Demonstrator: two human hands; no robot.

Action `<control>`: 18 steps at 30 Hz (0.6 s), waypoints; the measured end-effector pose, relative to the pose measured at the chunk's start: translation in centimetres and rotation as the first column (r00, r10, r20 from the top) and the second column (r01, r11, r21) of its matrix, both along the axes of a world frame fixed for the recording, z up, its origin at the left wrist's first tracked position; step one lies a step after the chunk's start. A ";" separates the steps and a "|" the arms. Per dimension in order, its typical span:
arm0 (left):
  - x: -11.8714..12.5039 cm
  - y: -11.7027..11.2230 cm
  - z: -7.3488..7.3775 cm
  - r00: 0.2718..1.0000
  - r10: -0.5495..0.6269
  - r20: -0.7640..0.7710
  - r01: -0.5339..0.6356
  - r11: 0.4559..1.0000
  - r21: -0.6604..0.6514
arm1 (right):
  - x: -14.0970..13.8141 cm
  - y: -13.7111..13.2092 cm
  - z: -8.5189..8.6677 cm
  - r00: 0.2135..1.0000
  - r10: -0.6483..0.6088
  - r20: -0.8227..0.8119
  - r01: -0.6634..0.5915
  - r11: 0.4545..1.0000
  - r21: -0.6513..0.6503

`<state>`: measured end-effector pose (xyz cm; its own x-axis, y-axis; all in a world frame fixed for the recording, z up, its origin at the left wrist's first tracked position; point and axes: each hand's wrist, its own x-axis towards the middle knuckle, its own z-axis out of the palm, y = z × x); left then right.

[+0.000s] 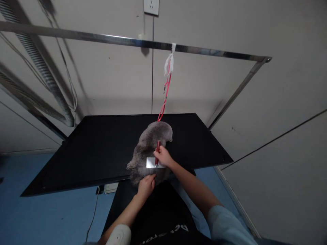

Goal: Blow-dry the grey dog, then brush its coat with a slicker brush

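A grey-brown, fluffy dog (149,141) is on the black grooming table at its near edge; its face cannot be made out. My right hand (163,156) is closed round the dark red handle of a slicker brush (151,162), whose flat metal head lies against the fur on the near part of the body. Just below the brush, my left hand (146,186) has its fingers curled into the longer, ruffled fur at the near end. What those fingers pinch is mostly covered by the hand.
A pink grooming loop (167,86) hangs from a metal bar (114,39) down to the dog. The black table (99,143) stands against a grey wall. Ribbed hoses (48,75) and cables run down on the left. A wall socket (151,6) is above the bar.
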<state>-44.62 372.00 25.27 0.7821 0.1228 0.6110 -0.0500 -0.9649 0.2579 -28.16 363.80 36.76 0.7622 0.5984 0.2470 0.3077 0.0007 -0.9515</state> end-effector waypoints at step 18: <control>-2.3 2.7 2.0 1.000 -0.006 0.012 0.008 0.980 -0.199 | 1.1 -1.7 -2.8 0.944 -0.231 -0.237 0.271 0.950 0.154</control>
